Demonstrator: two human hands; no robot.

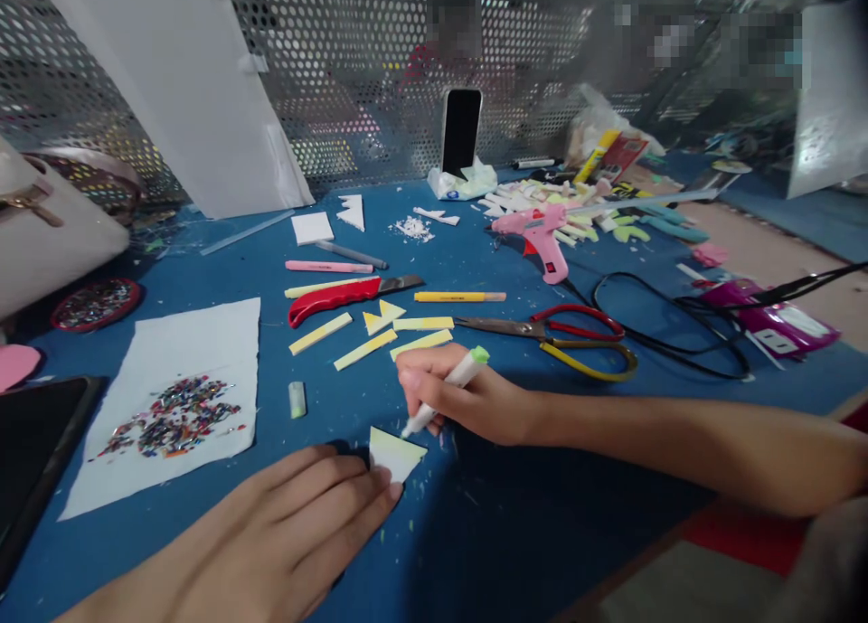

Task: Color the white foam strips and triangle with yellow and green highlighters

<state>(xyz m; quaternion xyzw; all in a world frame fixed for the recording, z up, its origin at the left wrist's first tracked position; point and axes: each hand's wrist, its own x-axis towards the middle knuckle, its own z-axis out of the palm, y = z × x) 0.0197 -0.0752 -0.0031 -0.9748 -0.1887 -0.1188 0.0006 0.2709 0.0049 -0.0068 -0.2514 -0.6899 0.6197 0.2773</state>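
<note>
Surface: a blue surface [515, 514] is seen from the head view, backed by a perforated metal screen [353, 80].
Right hand: the right hand [467, 397] has its fingers closed around a white marker [444, 390] with a green end, its tip set on the paper piece.
Left hand: the left hand [285, 533] is laid flat, fingers extended and gripping nothing, fingertips pressed on a small triangular paper piece [395, 453] near the front edge.
Nearby: yellow strips [366, 348], scissors [562, 334], a red-handled knife [339, 297] and a pink glue gun [539, 230] are spread behind.
Left side: a white sheet [203, 343] bearing glitter is laid well apart.
</note>
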